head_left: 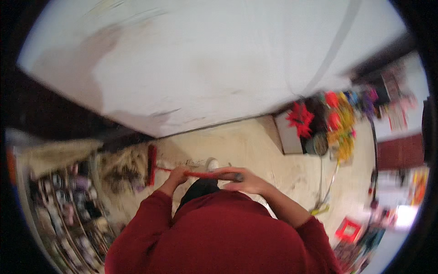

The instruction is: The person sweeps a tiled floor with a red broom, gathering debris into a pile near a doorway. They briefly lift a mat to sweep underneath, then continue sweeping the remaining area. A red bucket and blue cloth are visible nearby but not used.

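A red broom (152, 165) lies across the view in front of my body, its wide head at the left over the floor. My left hand (178, 175) is closed around the red handle, on the side nearer the head. Near the dark end of the handle, my right hand (247, 181) holds it with the fingers over the pole. Dark debris or a patterned mat (125, 173), too blurred to tell, lies on the floor left of the broom head. One light shoe (212, 164) shows just beyond the handle.
A white wall (212, 68) rises ahead of me. Shelves of shoes (68, 205) stand at the left. At the right are a cabinet (291, 133) with red artificial flowers (300, 120), yellow decorations (344, 145), a long thin pole (329, 193) and a red square frame (348, 230).
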`<control>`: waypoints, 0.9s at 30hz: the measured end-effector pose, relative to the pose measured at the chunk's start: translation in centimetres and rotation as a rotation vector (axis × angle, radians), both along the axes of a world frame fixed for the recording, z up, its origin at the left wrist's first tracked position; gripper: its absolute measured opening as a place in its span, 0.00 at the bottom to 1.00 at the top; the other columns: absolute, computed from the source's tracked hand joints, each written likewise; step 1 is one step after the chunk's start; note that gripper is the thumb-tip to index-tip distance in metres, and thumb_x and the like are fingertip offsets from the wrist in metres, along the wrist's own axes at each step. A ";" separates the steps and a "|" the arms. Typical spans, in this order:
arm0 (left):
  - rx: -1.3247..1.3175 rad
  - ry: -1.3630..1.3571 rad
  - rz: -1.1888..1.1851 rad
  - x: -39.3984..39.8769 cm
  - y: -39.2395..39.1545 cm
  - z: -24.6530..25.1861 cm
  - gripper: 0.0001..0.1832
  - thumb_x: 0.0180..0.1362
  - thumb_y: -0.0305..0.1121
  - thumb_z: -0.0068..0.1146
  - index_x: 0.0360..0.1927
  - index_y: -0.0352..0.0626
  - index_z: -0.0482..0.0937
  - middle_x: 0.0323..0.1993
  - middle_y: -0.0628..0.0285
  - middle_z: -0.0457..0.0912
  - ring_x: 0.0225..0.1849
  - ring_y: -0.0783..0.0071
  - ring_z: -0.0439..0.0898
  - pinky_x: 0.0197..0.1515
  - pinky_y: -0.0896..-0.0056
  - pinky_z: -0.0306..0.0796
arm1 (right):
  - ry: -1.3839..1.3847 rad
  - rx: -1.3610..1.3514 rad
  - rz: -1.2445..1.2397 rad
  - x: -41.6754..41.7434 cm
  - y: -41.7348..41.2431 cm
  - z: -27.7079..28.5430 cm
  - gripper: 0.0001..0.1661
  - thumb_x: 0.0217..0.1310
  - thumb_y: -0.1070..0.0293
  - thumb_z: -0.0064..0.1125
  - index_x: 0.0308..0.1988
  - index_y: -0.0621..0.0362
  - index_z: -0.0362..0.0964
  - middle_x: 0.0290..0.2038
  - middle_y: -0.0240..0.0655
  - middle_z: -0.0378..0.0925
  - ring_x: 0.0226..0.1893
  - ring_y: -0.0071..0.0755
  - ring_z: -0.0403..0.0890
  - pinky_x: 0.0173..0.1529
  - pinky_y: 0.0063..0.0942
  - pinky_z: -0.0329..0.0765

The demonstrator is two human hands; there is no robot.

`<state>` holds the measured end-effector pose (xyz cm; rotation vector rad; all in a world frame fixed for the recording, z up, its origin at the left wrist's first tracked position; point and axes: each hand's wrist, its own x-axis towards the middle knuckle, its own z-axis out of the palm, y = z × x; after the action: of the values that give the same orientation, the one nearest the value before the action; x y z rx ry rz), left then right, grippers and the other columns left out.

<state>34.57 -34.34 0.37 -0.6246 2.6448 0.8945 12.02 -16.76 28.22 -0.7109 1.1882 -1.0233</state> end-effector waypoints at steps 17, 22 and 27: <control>-0.032 -0.008 0.247 -19.2 15.0 4.7 0.08 0.39 0.34 0.57 0.24 0.43 0.79 0.24 0.55 0.79 0.32 0.56 0.79 0.31 0.55 0.71 | 0.775 0.512 1.198 -22.6 5.4 0.9 0.39 0.55 0.68 0.53 0.64 0.47 0.45 0.36 0.47 0.76 0.32 0.37 0.77 0.40 0.31 0.72; -0.059 0.061 0.289 -29.4 20.9 3.3 0.09 0.38 0.36 0.60 0.24 0.45 0.81 0.26 0.57 0.81 0.33 0.59 0.80 0.32 0.57 0.72 | 0.830 0.304 1.057 -31.3 12.1 1.7 0.35 0.58 0.62 0.51 0.63 0.49 0.50 0.39 0.53 0.74 0.39 0.43 0.78 0.45 0.31 0.71; 0.021 0.139 0.275 -37.7 25.9 3.9 0.10 0.39 0.40 0.60 0.24 0.48 0.81 0.25 0.57 0.80 0.33 0.57 0.80 0.32 0.56 0.72 | 0.771 0.445 0.845 -38.2 17.9 2.3 0.30 0.55 0.70 0.53 0.58 0.53 0.58 0.31 0.38 0.73 0.30 0.29 0.73 0.36 0.24 0.70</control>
<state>-3.10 -8.40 4.23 -0.9712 2.7094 1.0742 -26.20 1.17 30.55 -1.1432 1.4767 0.2619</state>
